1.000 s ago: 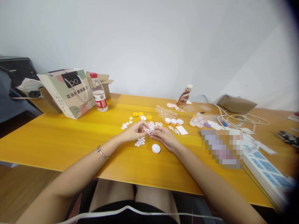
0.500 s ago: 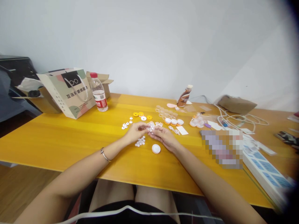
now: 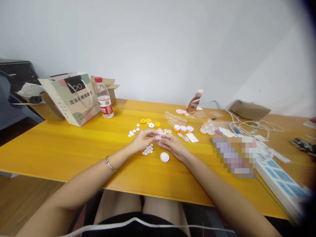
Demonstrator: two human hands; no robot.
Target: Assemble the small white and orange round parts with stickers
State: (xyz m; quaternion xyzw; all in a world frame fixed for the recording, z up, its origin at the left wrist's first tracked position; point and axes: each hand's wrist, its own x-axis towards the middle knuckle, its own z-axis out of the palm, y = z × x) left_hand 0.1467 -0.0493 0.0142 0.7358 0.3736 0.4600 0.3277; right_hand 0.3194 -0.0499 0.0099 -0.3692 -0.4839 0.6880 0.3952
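Currently, head view: left hand (image 3: 142, 141) and right hand (image 3: 174, 147) meet over yellow table (image 3: 74, 144). Fingertips of both are pinched narrow on small white openwork part (image 3: 159, 137). Part sits between hands, near table centre, close above tabletop. Cluster of white discs (image 3: 147, 150) lies just below left hand. White round cap (image 3: 164, 157) lies just beside right hand. Orange rings (image 3: 148, 121) lie farther back. Water bottle (image 3: 104, 98) and paper bag (image 3: 71, 95) stand well apart, far left.

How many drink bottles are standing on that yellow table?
2. A clear water bottle with a red cap stands far left beside the paper bag; a small brown bottle with a white cap is at the back, centre-right. None seems hidden.
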